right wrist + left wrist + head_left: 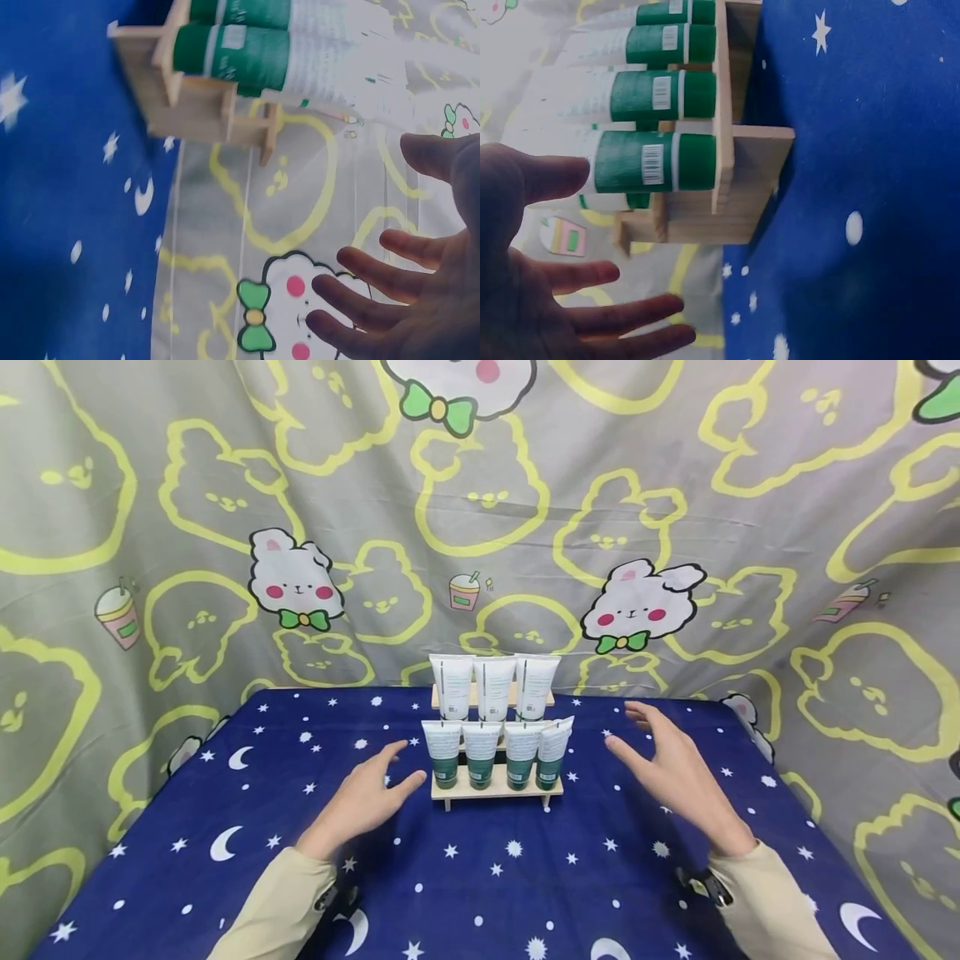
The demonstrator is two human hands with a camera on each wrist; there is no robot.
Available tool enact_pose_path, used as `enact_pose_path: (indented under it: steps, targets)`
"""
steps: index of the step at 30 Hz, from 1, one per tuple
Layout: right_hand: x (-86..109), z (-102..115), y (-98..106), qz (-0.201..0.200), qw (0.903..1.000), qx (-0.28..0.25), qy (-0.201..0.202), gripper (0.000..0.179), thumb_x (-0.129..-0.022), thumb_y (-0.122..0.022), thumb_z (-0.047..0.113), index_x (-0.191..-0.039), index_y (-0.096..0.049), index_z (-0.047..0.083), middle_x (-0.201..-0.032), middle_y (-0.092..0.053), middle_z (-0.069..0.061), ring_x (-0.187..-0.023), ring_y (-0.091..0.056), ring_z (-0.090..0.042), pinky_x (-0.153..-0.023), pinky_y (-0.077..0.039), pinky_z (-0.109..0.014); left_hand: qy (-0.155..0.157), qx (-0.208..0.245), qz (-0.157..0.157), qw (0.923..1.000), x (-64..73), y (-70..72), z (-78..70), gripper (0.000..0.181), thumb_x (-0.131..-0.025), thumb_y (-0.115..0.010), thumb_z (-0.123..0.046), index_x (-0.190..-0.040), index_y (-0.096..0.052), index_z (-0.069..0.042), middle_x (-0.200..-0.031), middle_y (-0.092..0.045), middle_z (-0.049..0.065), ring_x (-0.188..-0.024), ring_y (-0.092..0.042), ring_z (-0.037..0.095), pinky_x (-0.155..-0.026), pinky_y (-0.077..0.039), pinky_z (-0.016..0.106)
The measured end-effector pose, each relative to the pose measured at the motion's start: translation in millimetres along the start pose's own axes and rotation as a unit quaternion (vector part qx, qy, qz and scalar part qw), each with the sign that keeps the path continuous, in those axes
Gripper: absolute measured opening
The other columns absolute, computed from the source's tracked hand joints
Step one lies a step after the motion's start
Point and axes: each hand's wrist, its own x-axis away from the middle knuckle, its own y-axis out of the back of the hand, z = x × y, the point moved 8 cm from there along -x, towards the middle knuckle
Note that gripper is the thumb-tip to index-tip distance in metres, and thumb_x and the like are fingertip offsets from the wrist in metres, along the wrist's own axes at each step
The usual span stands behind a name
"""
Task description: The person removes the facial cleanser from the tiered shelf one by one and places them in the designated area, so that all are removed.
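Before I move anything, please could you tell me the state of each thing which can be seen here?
Left hand: fingers spread, holding nothing
Right hand: fingers spread, holding nothing, apart from the rack
Four front tubes: standing, green ends down
Three back tubes: standing, lower ends partly hidden in the head view
Wooden rack: standing on the cloth, bearing both rows
Blue cloth: spread out
Patterned curtain: hanging, lightly creased

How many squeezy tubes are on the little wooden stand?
7. Four front tubes stand on the lowest step of the wooden stand; three back tubes stand higher behind them. More could be hidden between the rows.
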Motion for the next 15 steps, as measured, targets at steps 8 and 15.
enact_pose_path:
  steps: [8, 15]
  targets:
    - [-36.6, 25.1, -10.7, 0.015, 0.9982, -0.058, 0.003, 0.066, -0.1, -0.061, 0.048, -0.152, -0.043, 0.01, -0.143, -0.057, -0.017, -0.132, -0.053, -0.038, -0.108, -0.041, -0.057, -0.003, 0.041, 0.036, 0.9985, -13.6, -19.4, 6.7, 0.064, -0.096, -0.071, -0.037, -0.148, -0.051, -0.005, -0.121, -0.07, 0.019, -0.113, -0.067, 0.033, -0.096, -0.051, 0.052]
    - [-63.5, 37.9, -24.0, 0.052, 0.9907, -0.126, -0.001, 0.064, -0.1, -0.063, 0.046, -0.151, -0.044, 0.011, -0.142, -0.058, -0.016, -0.131, -0.056, -0.036, -0.104, -0.047, -0.055, -0.009, 0.058, 0.047, 0.9971, -21.7, -28.9, 6.2, 0.056, -0.093, -0.076, -0.028, -0.14, -0.058, -0.003, -0.105, -0.074, 0.012, -0.098, -0.07, 0.025, -0.089, -0.054, 0.047]
